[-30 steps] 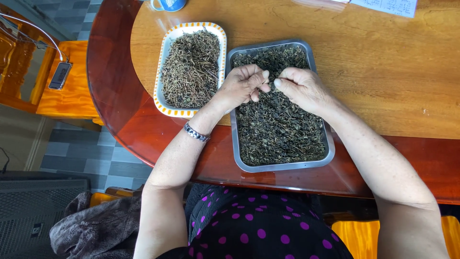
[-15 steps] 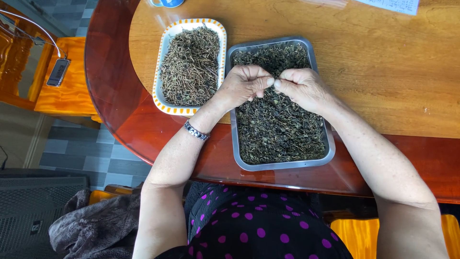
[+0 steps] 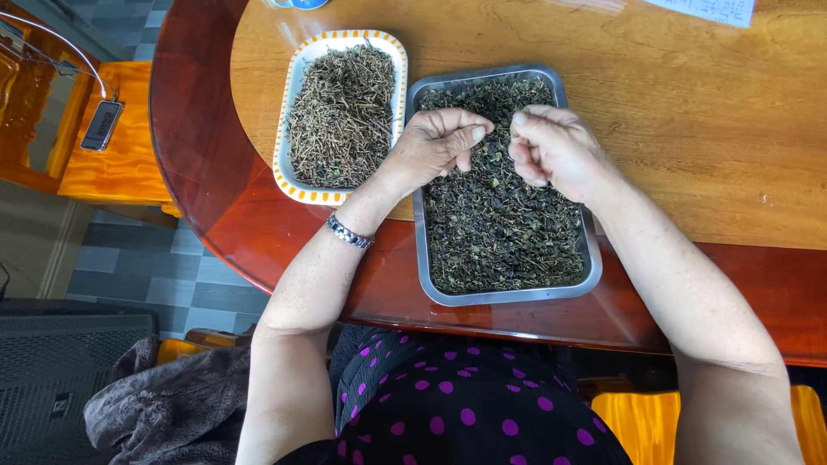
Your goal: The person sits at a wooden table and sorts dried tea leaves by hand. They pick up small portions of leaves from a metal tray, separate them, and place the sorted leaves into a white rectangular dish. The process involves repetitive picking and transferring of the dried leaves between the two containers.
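A steel tray (image 3: 591, 265) full of dark dried leaves (image 3: 504, 224) lies on the wooden table in front of me. My left hand (image 3: 435, 144) hovers over the tray's near-left part, fingers curled, thumb and fingertips pinched together on bits of the leaves. My right hand (image 3: 556, 148) is just to its right over the same tray, fingers curled in; I cannot see what is inside them. A small gap separates the two hands. To the left stands a white dish with an orange patterned rim (image 3: 284, 164), heaped with thin dried stems (image 3: 340, 116).
The round wooden table (image 3: 706, 129) has a dark red glossy edge (image 3: 198, 155). A sheet of paper (image 3: 706, 9) lies at the far right, a blue object (image 3: 293, 3) at the far edge. An orange wooden chair (image 3: 112, 146) stands left; grey cloth (image 3: 164, 405) lies low left.
My two hands, which touched over the tray, have drawn slightly apart; the right one has shifted a little to the right.
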